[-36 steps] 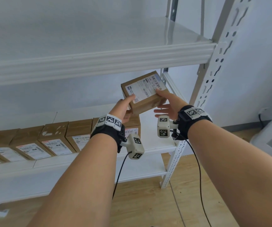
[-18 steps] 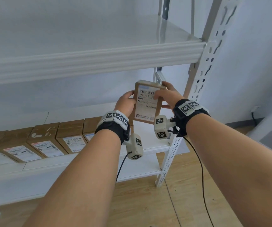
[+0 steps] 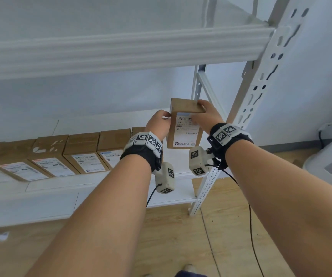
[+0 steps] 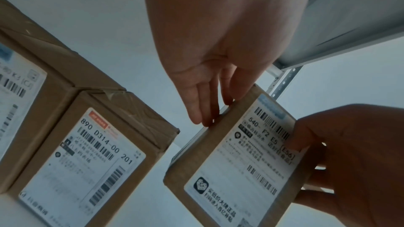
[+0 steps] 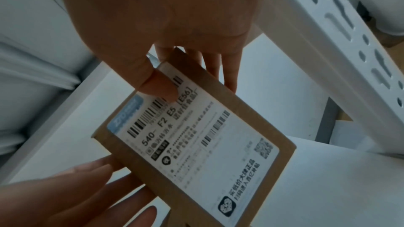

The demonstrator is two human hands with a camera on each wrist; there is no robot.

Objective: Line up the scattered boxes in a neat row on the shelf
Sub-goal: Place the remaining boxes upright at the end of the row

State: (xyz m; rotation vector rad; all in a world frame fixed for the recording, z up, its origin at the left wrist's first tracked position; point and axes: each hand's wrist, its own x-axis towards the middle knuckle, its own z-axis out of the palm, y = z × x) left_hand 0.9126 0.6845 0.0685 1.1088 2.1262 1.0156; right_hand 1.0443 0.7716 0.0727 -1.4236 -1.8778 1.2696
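Placement is the step in hand, I'd say: the last box (image 3: 185, 124) is up in the air between both hands, over the bare right end of the shelf (image 3: 183, 160), label facing the person, standing on end. The row of boxes (image 3: 85, 154) already sits along the shelf to its left, labels forward, with the nearest one partly hidden behind the left wrist.

The next move, as I judge it, calls for lowering the box and sliding it left until its side meets the end of the row, with its front face level with the others.

The left hand (image 3: 158, 124) has straight fingers laid against the box's left edge, steadying rather than gripping. The right hand (image 3: 207, 114) does the holding: thumb pressed on the label near the barcode, fingers wrapped behind the top right corner. Both forearms reach forward and slightly up under the upper shelf (image 3: 121, 54), wrists close together. The white upright post (image 3: 261, 80) stands just to the right, so little room to swing that way.
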